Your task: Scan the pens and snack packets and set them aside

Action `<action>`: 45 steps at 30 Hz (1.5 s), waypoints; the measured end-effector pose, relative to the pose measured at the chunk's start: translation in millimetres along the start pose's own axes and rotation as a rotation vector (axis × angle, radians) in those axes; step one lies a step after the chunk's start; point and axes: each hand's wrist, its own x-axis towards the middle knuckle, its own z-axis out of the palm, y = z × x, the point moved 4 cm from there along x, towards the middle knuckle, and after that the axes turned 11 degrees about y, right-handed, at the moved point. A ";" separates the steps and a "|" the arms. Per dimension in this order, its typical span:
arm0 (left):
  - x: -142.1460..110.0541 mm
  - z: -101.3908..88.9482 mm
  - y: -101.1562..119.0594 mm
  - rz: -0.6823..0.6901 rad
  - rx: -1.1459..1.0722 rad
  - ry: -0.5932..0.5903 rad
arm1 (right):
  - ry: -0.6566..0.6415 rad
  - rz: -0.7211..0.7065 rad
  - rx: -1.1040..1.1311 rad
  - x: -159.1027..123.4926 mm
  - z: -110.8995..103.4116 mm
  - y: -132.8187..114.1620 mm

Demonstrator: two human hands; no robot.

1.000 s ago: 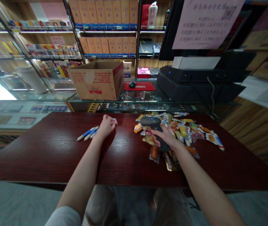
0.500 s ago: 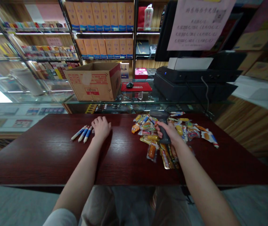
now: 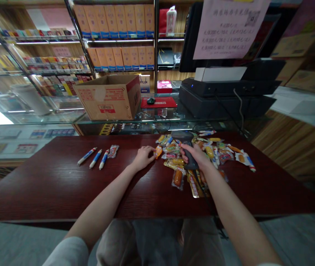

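Observation:
My left hand (image 3: 143, 158) is at the left edge of the snack pile, thumb and fingertips closed on a small orange snack packet (image 3: 158, 151). My right hand (image 3: 198, 157) grips the handle of a dark barcode scanner (image 3: 191, 161), its head over the pile of wrapped snacks (image 3: 178, 162). Off to the left lie three white-and-blue wrapped sticks (image 3: 103, 159), side by side. Beside them is a small clear-and-red packet (image 3: 113, 151). Part of the pile is hidden behind the scanner and my right hand.
An open cardboard box (image 3: 107, 98) stands on the glass counter (image 3: 157, 120) behind the dark wooden table (image 3: 63, 192). A mouse (image 3: 151, 100) lies on a red mat. To the right are a monitor (image 3: 190, 40) and black equipment (image 3: 223, 103). The scanner's cable runs toward me.
My left hand has moved right, from beside the wrapped sticks to the orange packet. The clear-and-red packet now shows where that hand was. My right hand still holds the scanner.

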 end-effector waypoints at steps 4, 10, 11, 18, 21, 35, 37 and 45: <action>2.2 -5.2 -6.6 -0.041 -0.242 0.164 | -0.018 -0.002 0.003 -1.7 1.4 -0.2; 3.5 -11.7 -11.0 -0.126 -0.446 0.265 | -0.068 0.006 0.016 -7.2 5.6 -2.1; 3.3 -11.0 -11.7 -0.147 -0.435 0.250 | -0.078 0.006 0.011 -8.0 6.4 -2.0; 0.0 -4.4 -13.9 -0.347 -0.691 0.165 | -0.135 0.025 -0.005 -10.9 8.9 0.2; 1.7 -13.3 -10.7 -0.316 -0.748 0.243 | -0.168 0.011 -0.024 -12.5 10.1 -0.8; 1.2 -49.2 15.3 -0.107 -0.671 0.318 | -0.209 0.010 0.020 -22.3 15.0 -9.3; 0.7 -48.0 15.0 -0.103 -0.683 0.313 | -0.210 0.011 0.026 -21.9 14.2 -8.6; 0.9 -39.7 13.9 -0.225 -0.868 0.286 | -0.199 0.013 0.029 -19.5 12.6 -6.3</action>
